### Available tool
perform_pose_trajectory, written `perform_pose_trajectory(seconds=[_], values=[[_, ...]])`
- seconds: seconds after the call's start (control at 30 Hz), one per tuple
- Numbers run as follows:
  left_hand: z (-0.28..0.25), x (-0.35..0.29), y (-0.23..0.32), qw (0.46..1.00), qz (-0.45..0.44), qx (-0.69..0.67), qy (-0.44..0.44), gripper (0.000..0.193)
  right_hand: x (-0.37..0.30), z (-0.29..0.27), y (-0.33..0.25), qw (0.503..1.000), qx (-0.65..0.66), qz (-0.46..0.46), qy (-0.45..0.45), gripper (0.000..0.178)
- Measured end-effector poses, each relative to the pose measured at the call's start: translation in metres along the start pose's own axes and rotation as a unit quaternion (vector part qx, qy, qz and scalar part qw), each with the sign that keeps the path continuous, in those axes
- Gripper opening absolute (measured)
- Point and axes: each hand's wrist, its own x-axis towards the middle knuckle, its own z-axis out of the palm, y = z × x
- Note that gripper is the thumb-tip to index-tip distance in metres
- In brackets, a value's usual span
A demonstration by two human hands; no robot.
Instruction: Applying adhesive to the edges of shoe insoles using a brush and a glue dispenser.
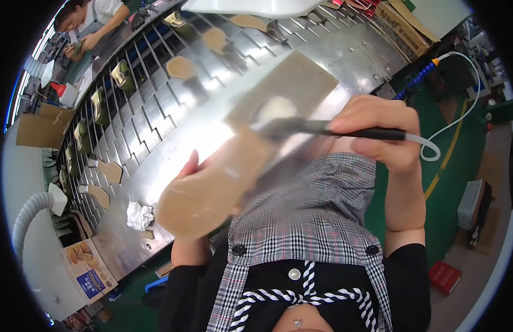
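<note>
My left hand [190, 165] holds a tan shoe sole [198, 202] from beneath, tilted over my lap; its thumb shows at the sole's edge, while the fingers behind are mostly hidden. Closed around a slim black-handled brush [378, 133] is my right hand [400, 124]. A thin white tube [433, 148] runs from the handle's rear end. The brush's front end is blurred and lies at the sole's narrow end; whether it touches cannot be made out. A white, blurred round patch [277, 109] shows just beyond it, above a corrugated brown cardboard sheet [303, 80].
Beyond the metal worktop [345, 50], a slatted conveyor [151, 119] carries several tan soles [180, 67] and olive-green shoe parts [122, 76]. Crumpled white tissue [139, 214] lies at the left, near a flexible grey duct [29, 216]. A co-worker [99, 25] sits across.
</note>
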Motion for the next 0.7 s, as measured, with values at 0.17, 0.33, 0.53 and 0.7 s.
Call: perform_pose_trajectory(seconds=[0.17,0.33,0.53,0.7], values=[[0.008,0.005,-0.011,0.869,0.146,0.47,0.056,0.074,-0.006,0.029,0.001,1.0,-0.002,-0.009,-0.004,0.027],[0.011,0.037,-0.034,0.552,0.262,0.789,0.061,0.063,-0.005,0.07,-0.01,0.988,-0.133,-0.059,0.045,0.032],[-0.024,0.047,-0.037,0.446,0.328,0.822,0.13,0.035,-0.01,0.087,-0.018,0.977,-0.162,-0.139,0.03,0.036],[-0.006,0.05,-0.039,0.411,0.424,0.788,0.173,0.036,-0.01,0.089,-0.024,0.988,-0.115,-0.105,-0.013,0.038]])
